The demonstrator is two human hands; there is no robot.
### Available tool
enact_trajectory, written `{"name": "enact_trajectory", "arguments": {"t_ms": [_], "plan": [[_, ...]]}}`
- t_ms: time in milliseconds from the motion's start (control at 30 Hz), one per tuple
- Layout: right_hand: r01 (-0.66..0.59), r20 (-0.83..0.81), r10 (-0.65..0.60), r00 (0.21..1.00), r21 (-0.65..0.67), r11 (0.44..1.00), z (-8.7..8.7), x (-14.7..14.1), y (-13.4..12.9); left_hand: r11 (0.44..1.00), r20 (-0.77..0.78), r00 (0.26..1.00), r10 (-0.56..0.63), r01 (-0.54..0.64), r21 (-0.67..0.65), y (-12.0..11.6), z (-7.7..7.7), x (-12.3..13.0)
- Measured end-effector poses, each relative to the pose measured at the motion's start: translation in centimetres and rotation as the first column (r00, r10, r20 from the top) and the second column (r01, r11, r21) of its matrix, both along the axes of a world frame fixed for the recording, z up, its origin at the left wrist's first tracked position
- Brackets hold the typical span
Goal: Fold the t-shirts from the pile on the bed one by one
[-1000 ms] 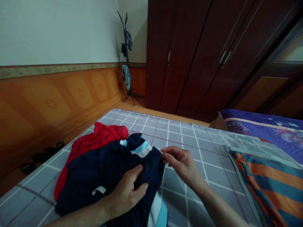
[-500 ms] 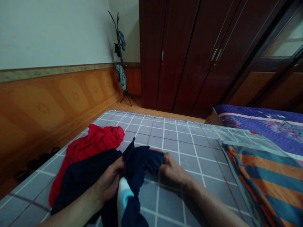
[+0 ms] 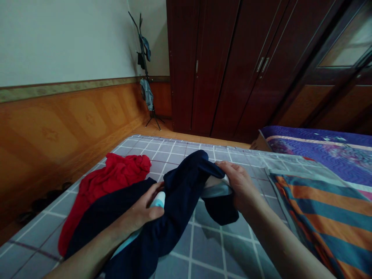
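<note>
Both my hands grip a navy garment (image 3: 183,193) with white and light-blue parts, above a grey checked bed sheet (image 3: 209,248). My left hand (image 3: 148,207) is closed on its left side, where a white and light-blue strip shows between thumb and fingers. My right hand (image 3: 236,180) pinches an end of the cloth, with a pale inner face and a dark flap hanging below it. Part of the garment lies bunched on the bed behind my left forearm. Which kind of garment it is, I cannot tell.
A crumpled red cloth (image 3: 116,176) lies on the left, against the navy fabric. On the right is a folded orange and teal striped cloth (image 3: 328,209). Beyond the bed stand a dark red wardrobe (image 3: 232,69), a coat rack (image 3: 145,69) and a purple-covered bed (image 3: 314,141).
My right hand has moved right and up, drawing the navy cloth out longer and showing its pale inside. The left hand keeps hold of the garment, slightly further left.
</note>
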State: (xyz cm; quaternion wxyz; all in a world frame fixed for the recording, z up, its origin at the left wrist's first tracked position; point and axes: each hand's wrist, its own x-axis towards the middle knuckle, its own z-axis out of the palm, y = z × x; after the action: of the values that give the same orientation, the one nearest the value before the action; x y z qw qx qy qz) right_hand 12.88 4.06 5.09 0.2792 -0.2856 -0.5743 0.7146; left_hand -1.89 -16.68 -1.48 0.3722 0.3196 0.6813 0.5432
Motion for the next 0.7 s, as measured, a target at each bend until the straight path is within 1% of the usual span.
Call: {"name": "enact_trajectory", "arguments": {"t_ms": [67,133,167,233,333,400,433,467,533,567,600,633,667,700], "plan": [[0.027,0.001,-0.027,1.000,0.036,0.999,0.9,0.6,0.3,1.000,-0.116,0.993,-0.001,-0.001,-0.025,0.2,0.1,0.1],[0.036,0.006,-0.037,0.999,0.073,0.997,1.8,1.2,0.8,0.998,-0.253,0.967,0.027,-0.042,-0.054,0.4,0.1,0.0],[0.029,0.012,-0.030,0.999,0.088,0.996,2.2,1.6,1.1,0.996,-0.294,0.955,0.033,-0.054,-0.064,0.5,0.1,-0.2],[0.004,0.031,-0.008,0.999,0.112,0.994,2.8,2.1,1.6,0.995,-0.325,0.944,0.048,-0.074,-0.065,0.6,0.2,-0.6],[-0.026,0.060,0.018,0.998,0.147,0.989,3.1,2.4,1.6,0.994,-0.337,0.937,0.091,-0.107,-0.027,0.6,0.6,-0.6],[-0.048,0.075,0.035,0.997,0.166,0.985,3.0,2.3,1.2,0.996,-0.369,0.928,0.059,-0.078,-0.038,0.7,0.8,0.0],[-0.063,0.080,0.050,0.996,0.174,0.983,3.0,2.2,0.8,0.996,-0.419,0.908,0.031,-0.063,-0.064,0.8,0.8,0.5],[-0.081,0.084,0.067,0.994,0.183,0.980,2.9,2.2,0.5,0.994,-0.492,0.871,0.002,-0.056,-0.096,0.9,0.7,0.9],[-0.112,0.090,0.094,0.991,0.213,0.971,2.9,2.3,-0.1,0.981,-0.650,0.758,-0.061,-0.075,-0.180,1.3,0.5,1.5],[-0.126,0.098,0.105,0.990,0.239,0.963,3.0,2.5,-0.2,0.969,-0.706,0.702,-0.094,-0.098,-0.226,1.5,0.4,1.6],[-0.138,0.114,0.110,0.987,0.272,0.952,3.1,2.8,-0.1,0.958,-0.740,0.663,-0.116,-0.123,-0.260,1.7,0.4,1.3],[-0.150,0.140,0.111,0.984,0.313,0.938,3.2,3.3,0.1,0.952,-0.758,0.642,-0.117,-0.146,-0.271,1.7,0.5,0.8],[-0.166,0.178,0.107,0.978,0.358,0.919,3.4,4.0,0.4,0.951,-0.770,0.632,-0.091,-0.175,-0.256,1.7,0.8,0.0],[-0.190,0.228,0.104,0.968,0.400,0.896,3.5,4.9,0.7,0.954,-0.777,0.628,-0.040,-0.208,-0.217,1.6,1.3,-1.0]]}}
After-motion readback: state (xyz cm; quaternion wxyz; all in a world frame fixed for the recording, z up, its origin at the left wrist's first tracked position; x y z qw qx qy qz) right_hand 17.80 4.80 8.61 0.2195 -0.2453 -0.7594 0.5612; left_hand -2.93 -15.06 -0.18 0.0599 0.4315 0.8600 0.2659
